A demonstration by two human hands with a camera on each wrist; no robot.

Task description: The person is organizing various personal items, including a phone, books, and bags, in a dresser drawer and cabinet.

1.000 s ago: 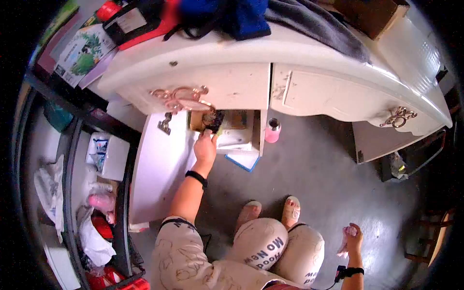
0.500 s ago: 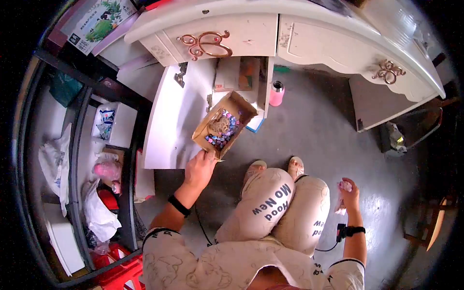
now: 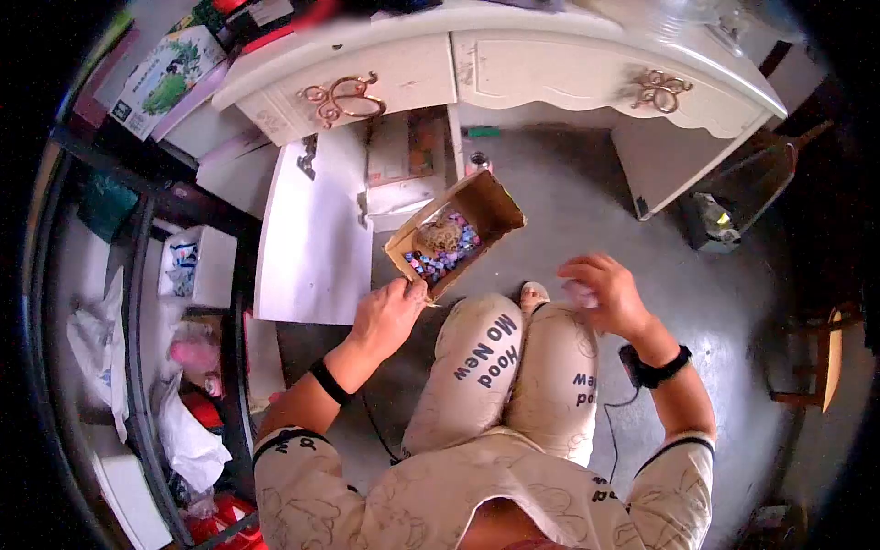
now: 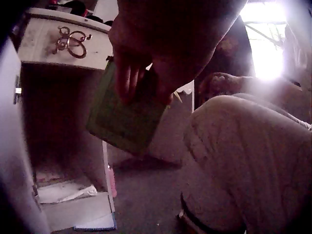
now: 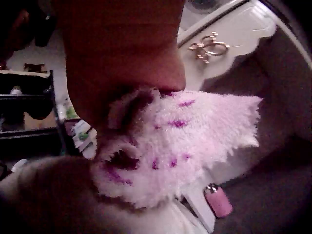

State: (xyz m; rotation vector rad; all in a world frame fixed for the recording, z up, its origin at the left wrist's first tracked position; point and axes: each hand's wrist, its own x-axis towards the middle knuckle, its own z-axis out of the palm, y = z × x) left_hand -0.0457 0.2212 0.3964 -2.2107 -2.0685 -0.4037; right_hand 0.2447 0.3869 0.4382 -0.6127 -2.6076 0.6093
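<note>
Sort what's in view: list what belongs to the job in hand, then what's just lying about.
Seemingly part of the job:
cardboard box, gripped by the left hand
small colourful pieces inside it
fluffy pink cloth, held in the right hand

Apparently just lying about:
pink bottle
white bin
crumpled white bag

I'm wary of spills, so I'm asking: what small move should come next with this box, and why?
Probably rest the cardboard box on the knees for support: only the left hand holds it, gripping one end, many small colourful pieces lie inside, and the right hand is occupied with a fluffy pink item.
</note>
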